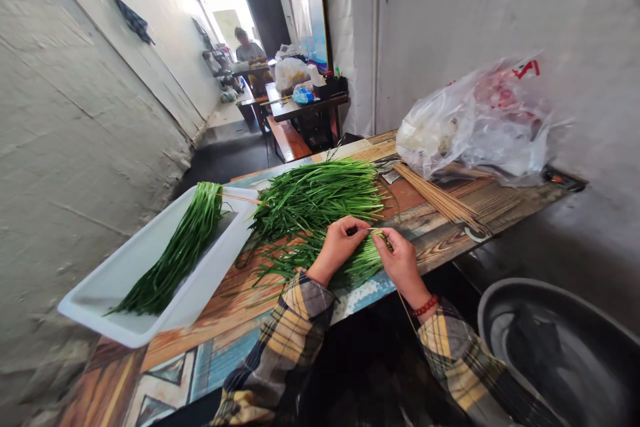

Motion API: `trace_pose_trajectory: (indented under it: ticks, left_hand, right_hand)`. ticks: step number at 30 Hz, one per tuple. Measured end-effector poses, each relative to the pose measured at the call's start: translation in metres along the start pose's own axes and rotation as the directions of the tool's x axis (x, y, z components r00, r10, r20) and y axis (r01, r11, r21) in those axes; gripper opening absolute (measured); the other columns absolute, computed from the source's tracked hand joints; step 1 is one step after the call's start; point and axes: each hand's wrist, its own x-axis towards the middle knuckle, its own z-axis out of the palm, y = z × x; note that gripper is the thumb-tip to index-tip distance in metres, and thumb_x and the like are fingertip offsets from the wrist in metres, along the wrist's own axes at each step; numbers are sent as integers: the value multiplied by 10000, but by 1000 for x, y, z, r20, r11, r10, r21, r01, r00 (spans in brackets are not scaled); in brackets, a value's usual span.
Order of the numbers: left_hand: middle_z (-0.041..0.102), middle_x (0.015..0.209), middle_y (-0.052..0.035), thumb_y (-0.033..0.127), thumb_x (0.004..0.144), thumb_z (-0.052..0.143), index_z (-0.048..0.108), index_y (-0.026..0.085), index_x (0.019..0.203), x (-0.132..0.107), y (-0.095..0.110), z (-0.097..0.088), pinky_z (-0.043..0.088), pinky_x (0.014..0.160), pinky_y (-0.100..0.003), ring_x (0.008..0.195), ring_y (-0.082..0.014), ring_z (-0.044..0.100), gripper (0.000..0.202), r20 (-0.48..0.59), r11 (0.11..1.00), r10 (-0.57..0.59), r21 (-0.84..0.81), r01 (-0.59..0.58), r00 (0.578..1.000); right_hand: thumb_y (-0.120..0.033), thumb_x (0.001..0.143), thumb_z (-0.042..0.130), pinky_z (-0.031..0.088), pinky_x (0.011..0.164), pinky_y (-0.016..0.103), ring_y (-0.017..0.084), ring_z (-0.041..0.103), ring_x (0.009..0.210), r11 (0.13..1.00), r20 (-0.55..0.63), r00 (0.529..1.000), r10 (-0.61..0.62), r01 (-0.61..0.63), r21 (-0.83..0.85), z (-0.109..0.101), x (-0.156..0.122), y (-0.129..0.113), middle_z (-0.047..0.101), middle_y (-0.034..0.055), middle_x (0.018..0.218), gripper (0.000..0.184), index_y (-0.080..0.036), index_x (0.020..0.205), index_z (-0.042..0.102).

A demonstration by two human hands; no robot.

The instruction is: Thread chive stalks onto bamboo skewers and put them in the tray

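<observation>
My left hand (339,243) is closed in a pinch on a few green chive stalks (365,257) lying on the patterned wooden table (225,320). My right hand (400,259) is closed on a thin bamboo skewer (406,310) that runs back under the wrist, its tip at the same chive stalks. A big loose pile of chives (320,197) lies just beyond both hands. To the left, a white rectangular tray (125,273) holds a skewered row of chives (177,257).
A bundle of bamboo skewers (440,200) and a crumpled plastic bag (480,123) lie at the far right of the table by the wall. A dark metal basin (565,347) stands at the lower right. Further back are other tables with bags and a seated person (247,47).
</observation>
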Motion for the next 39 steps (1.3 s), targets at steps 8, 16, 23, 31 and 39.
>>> trace_pose_trajectory:
  ticks: [8, 16, 23, 31, 39]
  left_hand:
    - [686, 806, -46, 151, 796, 579, 719, 163, 813, -3, -3, 2, 476, 753, -261, 787, -145, 620, 141, 8, 996, 86, -8, -85, 996]
    - [646, 702, -16, 110, 749, 580, 679, 140, 721, -6, -2, 5, 436, 644, -222, 669, -111, 567, 107, -30, 999, 48, -22, -48, 998]
    - [645, 696, -11, 100, 742, 569, 657, 151, 695, -5, 2, 1, 430, 714, -250, 698, -120, 561, 112, -3, 994, 100, 46, -100, 995]
    - [630, 685, -13, 132, 742, 574, 665, 141, 706, -5, 0, 3, 436, 652, -224, 669, -112, 552, 99, 4, 998, 39, -46, -39, 999]
    - [629, 699, -19, 131, 750, 569, 661, 134, 708, -6, 0, 4, 435, 645, -220, 672, -113, 549, 101, 27, 997, 35, -73, -33, 999]
  right_hand:
    - [-399, 893, 498, 481, 795, 321, 204, 644, 871, 1000, 15, 1000, 14, -14, 4, -4, -4, 1, 702, 67, 932, 273, -178, 965, 641]
    - [-428, 885, 516, 494, 753, 322, 203, 632, 823, 997, 25, 997, 74, -74, 3, -4, -8, 12, 694, 68, 920, 308, -174, 1008, 639]
    - [-450, 877, 515, 492, 678, 301, 196, 618, 739, 996, 24, 996, 90, -91, 10, -6, -9, 8, 702, 72, 866, 340, -164, 990, 660]
    - [-475, 850, 539, 475, 617, 275, 179, 597, 663, 996, 2, 996, 88, -89, 19, -5, -8, 7, 691, 49, 773, 337, -168, 918, 662]
    - [-481, 837, 550, 452, 572, 255, 154, 554, 603, 996, 1, 996, 85, -85, 1, -6, -8, 11, 651, 20, 686, 325, -171, 856, 648]
